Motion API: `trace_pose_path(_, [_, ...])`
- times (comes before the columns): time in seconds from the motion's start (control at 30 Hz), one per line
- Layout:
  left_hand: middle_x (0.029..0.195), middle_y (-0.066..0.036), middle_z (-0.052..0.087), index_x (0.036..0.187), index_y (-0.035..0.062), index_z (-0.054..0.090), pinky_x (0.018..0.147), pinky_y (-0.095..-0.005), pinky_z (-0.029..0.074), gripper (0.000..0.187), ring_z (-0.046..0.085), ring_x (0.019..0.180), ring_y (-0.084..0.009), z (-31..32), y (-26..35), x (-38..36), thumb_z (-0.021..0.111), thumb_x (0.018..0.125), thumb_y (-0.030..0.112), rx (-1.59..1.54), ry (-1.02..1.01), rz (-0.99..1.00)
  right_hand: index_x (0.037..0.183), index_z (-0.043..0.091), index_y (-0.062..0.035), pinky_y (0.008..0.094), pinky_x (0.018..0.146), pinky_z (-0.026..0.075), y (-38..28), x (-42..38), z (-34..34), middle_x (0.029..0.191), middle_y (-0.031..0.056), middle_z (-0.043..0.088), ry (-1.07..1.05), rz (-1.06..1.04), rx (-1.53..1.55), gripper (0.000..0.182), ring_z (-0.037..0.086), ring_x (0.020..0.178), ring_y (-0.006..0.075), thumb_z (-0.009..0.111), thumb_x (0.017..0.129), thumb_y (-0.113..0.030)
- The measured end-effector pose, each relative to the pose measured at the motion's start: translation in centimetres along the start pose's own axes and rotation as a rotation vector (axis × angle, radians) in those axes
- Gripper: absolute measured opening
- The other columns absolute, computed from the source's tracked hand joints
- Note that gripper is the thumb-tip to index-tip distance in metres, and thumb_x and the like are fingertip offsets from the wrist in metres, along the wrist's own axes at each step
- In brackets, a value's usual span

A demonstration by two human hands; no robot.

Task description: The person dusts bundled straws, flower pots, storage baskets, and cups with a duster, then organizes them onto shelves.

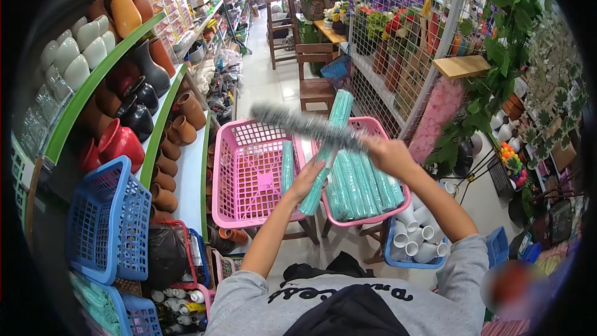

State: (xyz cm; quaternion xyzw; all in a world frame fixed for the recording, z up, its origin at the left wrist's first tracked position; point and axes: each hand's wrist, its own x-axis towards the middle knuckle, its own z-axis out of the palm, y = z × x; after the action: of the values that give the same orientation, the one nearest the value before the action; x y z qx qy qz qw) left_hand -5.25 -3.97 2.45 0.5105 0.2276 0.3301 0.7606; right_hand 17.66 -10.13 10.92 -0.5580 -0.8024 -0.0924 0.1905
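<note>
My left hand (pixel 306 178) is closed around a long teal bundle (pixel 340 110) in clear wrap, tilted upward over the gap between two pink baskets. My right hand (pixel 390 154) grips a long dark grey fuzzy duster (pixel 292 122), blurred by motion, which crosses in front of the teal bundle. Beneath my hands, the right pink basket (pixel 350 221) holds several similar teal bundles (pixel 364 180) laid side by side. In the left pink basket (pixel 217 202), one teal bundle (pixel 287 168) lies along its right side.
Green-edged shelves (pixel 118 65) with vases and clay pots stand at the left. A blue basket (pixel 106 221) sits below them. White vases (pixel 420 236) fill another blue basket at the lower right. Ahead are a wooden chair (pixel 314 90) and a wire grid (pixel 398 81) with artificial flowers.
</note>
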Motion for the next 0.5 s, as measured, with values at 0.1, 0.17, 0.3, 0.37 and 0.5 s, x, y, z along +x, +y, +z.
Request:
trace_pose_path(0.1, [0.083,-0.002,0.048,0.133,0.0106,0.028,0.048,-0.0217,0.042,0.053,0.048,0.059,-0.0083,-0.6,0.0,0.3,0.047,0.089,0.032,0.265,-0.034,0.061,0.113,0.051,-0.0071,0.0421,0.06,0.047,0.9,2.3,-1.2,0.082,0.0202,0.059,0.179,0.327,0.092,0.041,0.057,0.069,0.0364,0.053,0.073,-0.008])
trace_pose_path(0.17, [0.084,-0.002,0.049,0.132,0.0101,0.029,0.048,-0.0223,0.042,0.051,0.048,0.059,-0.0087,-0.6,-0.1,0.4,0.046,0.089,0.031,0.266,-0.016,0.078,0.119,0.047,-0.0144,0.042,0.061,0.048,0.6,1.6,0.6,0.08,0.0171,0.06,0.28,0.065,0.137,0.044,0.059,0.069,0.0327,0.053,0.075,-0.012])
trace_pose_path(0.3, [0.081,-0.003,0.048,0.127,0.0085,0.033,0.047,-0.0227,0.041,0.047,0.048,0.06,-0.0085,-1.4,-0.3,-0.5,0.045,0.089,0.033,0.023,-0.017,-0.046,0.115,0.05,-0.0182,0.0419,0.06,0.048,0.4,0.8,1.6,0.087,0.0145,0.06,0.128,0.019,0.035,0.041,0.059,0.065,0.0329,0.053,0.074,-0.011])
trace_pose_path(0.37, [0.079,-0.003,0.048,0.124,0.0077,0.035,0.047,-0.0229,0.042,0.045,0.049,0.061,-0.0087,-3.2,-2.0,-0.2,0.044,0.09,0.034,-0.346,-0.202,-0.146,0.108,0.054,-0.0086,0.0427,0.061,0.047,2.3,2.0,0.5,0.078,0.0208,0.059,0.201,0.319,0.204,0.032,0.058,0.07,0.0367,0.05,0.077,-0.012])
trace_pose_path(0.5, [0.082,-0.004,0.049,0.116,0.0053,0.041,0.047,-0.0235,0.042,0.044,0.048,0.062,-0.0111,-0.8,-0.3,-0.8,0.033,0.091,0.041,-0.411,0.064,-0.159,0.112,0.051,-0.0034,0.0418,0.062,0.046,2.2,1.4,1.4,0.084,0.0223,0.059,0.397,0.217,0.386,0.035,0.058,0.07,0.0376,0.05,0.076,-0.006])
